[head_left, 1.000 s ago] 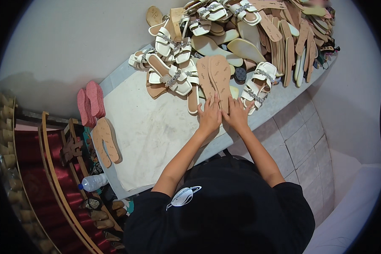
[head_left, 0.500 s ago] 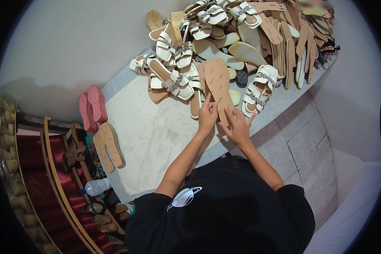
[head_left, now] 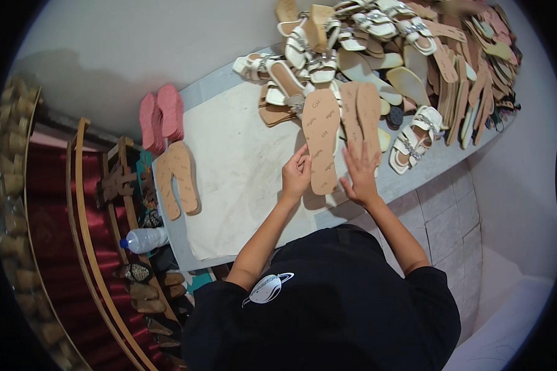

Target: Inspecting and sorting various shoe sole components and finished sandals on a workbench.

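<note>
Tan insole (head_left: 321,133) in the left hand (head_left: 297,176), above the near side of the desk (head_left: 210,86)

White sandals (head_left: 284,83) crowd the space just beyond the insole, and a heap of loose soles (head_left: 451,93) covers the far right. Another white sandal (head_left: 416,141) lies near the right hand (head_left: 361,177). Pink soles (head_left: 170,113) and a tan pair (head_left: 186,179) sit at the left end. The held insole runs lengthwise away from the person, broad end far, narrow end near. A clear bottle (head_left: 147,240) lies beside the desk's left edge; its contents I cannot tell. The left hand pinches the insole's left edge; the right, fingers spread, touches the near ends of two neighbouring insoles (head_left: 369,105).
</note>
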`<move>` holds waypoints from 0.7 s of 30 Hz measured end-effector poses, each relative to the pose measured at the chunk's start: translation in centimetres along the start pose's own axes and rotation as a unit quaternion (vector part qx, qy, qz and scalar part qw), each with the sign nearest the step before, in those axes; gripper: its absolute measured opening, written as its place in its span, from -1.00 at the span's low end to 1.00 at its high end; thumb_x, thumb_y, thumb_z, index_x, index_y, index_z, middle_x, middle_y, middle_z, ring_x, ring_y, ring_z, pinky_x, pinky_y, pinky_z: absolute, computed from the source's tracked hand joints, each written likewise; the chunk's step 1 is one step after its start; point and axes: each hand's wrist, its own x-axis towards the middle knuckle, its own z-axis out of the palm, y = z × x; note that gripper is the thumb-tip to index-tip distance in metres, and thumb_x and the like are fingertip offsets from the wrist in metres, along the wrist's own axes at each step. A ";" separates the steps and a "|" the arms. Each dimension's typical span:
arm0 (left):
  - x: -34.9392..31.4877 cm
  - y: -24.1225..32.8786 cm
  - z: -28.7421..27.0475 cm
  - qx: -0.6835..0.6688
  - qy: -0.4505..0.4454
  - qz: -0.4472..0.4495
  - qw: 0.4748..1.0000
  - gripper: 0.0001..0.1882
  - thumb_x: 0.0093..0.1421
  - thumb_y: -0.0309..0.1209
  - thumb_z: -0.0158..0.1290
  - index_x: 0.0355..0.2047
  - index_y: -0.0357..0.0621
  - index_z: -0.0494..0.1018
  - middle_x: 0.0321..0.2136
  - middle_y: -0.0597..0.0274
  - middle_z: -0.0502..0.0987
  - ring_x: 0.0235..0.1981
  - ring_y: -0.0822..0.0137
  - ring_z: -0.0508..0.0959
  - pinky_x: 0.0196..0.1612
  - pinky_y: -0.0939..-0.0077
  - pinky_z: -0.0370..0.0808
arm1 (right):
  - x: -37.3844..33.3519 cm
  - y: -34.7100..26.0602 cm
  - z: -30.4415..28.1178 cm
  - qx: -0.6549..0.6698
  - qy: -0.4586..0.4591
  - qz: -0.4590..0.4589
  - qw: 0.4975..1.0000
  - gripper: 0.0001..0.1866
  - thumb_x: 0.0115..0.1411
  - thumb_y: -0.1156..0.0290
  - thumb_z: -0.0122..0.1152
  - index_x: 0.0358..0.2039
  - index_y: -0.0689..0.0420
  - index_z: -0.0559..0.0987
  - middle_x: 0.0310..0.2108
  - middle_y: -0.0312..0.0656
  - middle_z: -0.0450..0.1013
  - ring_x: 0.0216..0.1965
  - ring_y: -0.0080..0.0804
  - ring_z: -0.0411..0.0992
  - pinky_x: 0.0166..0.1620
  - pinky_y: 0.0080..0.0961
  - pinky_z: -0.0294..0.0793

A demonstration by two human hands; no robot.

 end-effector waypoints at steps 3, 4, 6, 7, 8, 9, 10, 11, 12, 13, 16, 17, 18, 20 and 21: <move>-2.1 0.7 -3.3 -0.022 -0.007 0.000 1.000 -0.58 0.19 -0.57 -0.12 0.07 -0.41 0.17 -0.31 0.16 0.51 -0.32 0.54 0.50 -0.26 0.74 0.42 | 1.1 -2.5 1.1 -0.007 -0.163 -0.315 0.935 -0.38 0.15 -0.06 -0.20 0.20 -0.13 0.13 0.22 -0.36 0.04 0.27 -0.35 -0.09 0.13 0.24 -0.68; -2.9 1.0 -4.4 -0.023 0.002 0.003 1.000 -0.58 0.19 -0.57 -0.12 0.07 -0.41 0.17 -0.31 0.16 0.51 -0.32 0.54 0.50 -0.26 0.74 0.42 | 1.8 -3.0 1.8 -0.005 -0.165 -0.324 0.932 -0.38 0.15 -0.06 -0.20 0.20 -0.13 0.13 0.22 -0.36 0.04 0.27 -0.35 -0.09 0.13 0.24 -0.68; -4.5 1.6 -6.4 -0.014 0.008 0.003 1.000 -0.62 0.18 -0.59 -0.13 0.03 -0.38 0.24 -0.33 0.13 0.52 -0.31 0.53 0.49 -0.26 0.71 0.43 | 3.5 -4.1 3.3 -0.079 -0.159 -0.453 0.874 -0.38 0.14 -0.12 -0.25 0.20 -0.19 0.13 0.22 -0.42 0.04 0.25 -0.41 -0.04 0.14 0.18 -0.71; -5.2 1.7 -7.6 -0.015 0.019 0.006 1.000 -0.62 0.18 -0.59 -0.13 0.03 -0.38 0.24 -0.33 0.13 0.52 -0.31 0.53 0.49 -0.26 0.71 0.43 | 4.4 -4.8 3.8 -0.011 -0.200 -0.436 0.877 -0.40 0.15 -0.12 -0.27 0.19 -0.23 0.14 0.21 -0.44 0.06 0.24 -0.40 -0.02 0.15 0.14 -0.73; -5.9 1.5 -8.7 -0.028 0.017 0.000 0.999 -0.63 0.18 -0.59 -0.13 0.02 -0.39 0.24 -0.31 0.13 0.52 -0.30 0.52 0.49 -0.25 0.71 0.42 | 5.4 -5.5 4.4 -0.009 -0.202 -0.445 0.873 -0.40 0.15 -0.12 -0.27 0.19 -0.23 0.14 0.21 -0.44 0.06 0.24 -0.40 -0.02 0.15 0.14 -0.73; -6.7 1.4 -9.9 -0.040 0.017 -0.008 0.999 -0.64 0.18 -0.59 -0.13 0.01 -0.40 0.25 -0.29 0.13 0.51 -0.28 0.52 0.49 -0.24 0.71 0.42 | 6.7 -6.6 4.7 0.004 -0.203 -0.455 0.867 -0.40 0.15 -0.11 -0.27 0.19 -0.24 0.15 0.21 -0.43 0.07 0.24 -0.39 -0.01 0.16 0.14 -0.72; -7.5 1.3 -11.0 -0.042 0.025 -0.007 0.999 -0.64 0.18 -0.59 -0.13 0.01 -0.40 0.25 -0.29 0.13 0.51 -0.28 0.52 0.49 -0.24 0.71 0.42 | 7.9 -7.6 5.0 0.015 -0.204 -0.462 0.863 -0.41 0.15 -0.11 -0.27 0.19 -0.25 0.16 0.20 -0.42 0.07 0.23 -0.38 0.00 0.16 0.14 -0.71; -8.2 1.3 -12.1 -0.037 0.010 -0.017 0.999 -0.65 0.18 -0.59 -0.14 0.00 -0.40 0.26 -0.28 0.12 0.50 -0.27 0.51 0.49 -0.23 0.70 0.42 | 9.1 -8.3 5.4 -0.017 -0.206 -0.479 0.853 -0.42 0.15 -0.10 -0.24 0.17 -0.26 0.18 0.20 -0.38 0.08 0.23 -0.36 0.02 0.15 0.17 -0.69; -9.1 1.3 -13.2 -0.031 -0.002 -0.027 0.999 -0.66 0.18 -0.59 -0.14 -0.01 -0.40 0.26 -0.26 0.12 0.50 -0.25 0.50 0.49 -0.22 0.69 0.42 | 10.3 -9.1 6.0 -0.014 -0.216 -0.467 0.857 -0.43 0.14 -0.10 -0.23 0.16 -0.24 0.21 0.19 -0.32 0.10 0.23 -0.26 0.01 0.13 0.22 -0.66; -9.9 1.0 -14.2 -0.032 0.010 -0.026 0.999 -0.66 0.18 -0.59 -0.14 -0.01 -0.40 0.26 -0.26 0.12 0.50 -0.25 0.50 0.49 -0.22 0.69 0.42 | 11.1 -10.2 6.5 -0.066 -0.207 -0.416 0.883 -0.44 0.15 -0.08 -0.23 0.15 -0.22 0.22 0.20 -0.27 0.08 0.23 -0.21 -0.02 0.12 0.26 -0.62; -11.9 0.3 -17.3 -0.010 0.067 0.007 0.998 -0.68 0.19 -0.58 -0.15 -0.03 -0.40 0.27 -0.25 0.11 0.49 -0.26 0.49 0.49 -0.21 0.68 0.42 | 12.3 -12.4 9.5 -0.192 -0.093 -0.247 0.945 -0.44 0.17 -0.03 -0.21 0.17 -0.15 0.20 0.23 -0.17 -0.01 0.26 -0.08 -0.12 0.09 0.34 -0.53; -12.5 0.0 -18.4 0.007 0.091 0.015 0.996 -0.68 0.19 -0.58 -0.15 -0.03 -0.40 0.27 -0.24 0.10 0.49 -0.25 0.49 0.49 -0.20 0.68 0.41 | 12.2 -13.2 10.5 -0.153 -0.063 -0.242 0.956 -0.43 0.18 0.00 -0.20 0.19 -0.13 0.15 0.26 -0.15 -0.09 0.27 -0.07 -0.18 0.08 0.35 -0.53; -13.2 -0.2 -19.5 0.023 0.117 0.020 0.993 -0.68 0.19 -0.58 -0.15 -0.03 -0.40 0.27 -0.24 0.10 0.49 -0.25 0.48 0.49 -0.19 0.67 0.41 | 11.8 -14.6 11.3 -0.147 -0.068 -0.254 0.954 -0.43 0.18 0.00 -0.20 0.19 -0.13 0.15 0.26 -0.15 -0.09 0.27 -0.07 -0.18 0.08 0.35 -0.53; -14.4 0.5 -21.9 0.024 0.153 0.015 0.988 -0.68 0.20 -0.57 -0.15 -0.02 -0.39 0.26 -0.22 0.10 0.48 -0.24 0.48 0.48 -0.18 0.68 0.40 | 10.3 -18.2 12.6 -0.057 -0.090 -0.276 0.955 -0.42 0.18 0.04 -0.19 0.21 -0.13 0.11 0.26 -0.15 -0.11 0.28 -0.06 -0.20 0.09 0.34 -0.54; -14.8 0.8 -23.0 0.029 0.174 0.012 0.984 -0.67 0.21 -0.57 -0.16 -0.01 -0.39 0.25 -0.21 0.10 0.48 -0.23 0.48 0.48 -0.17 0.69 0.40 | 9.5 -20.0 13.4 -0.019 -0.091 -0.282 0.955 -0.42 0.18 0.08 -0.16 0.21 -0.09 0.11 0.27 -0.16 -0.12 0.28 -0.06 -0.20 0.09 0.33 -0.54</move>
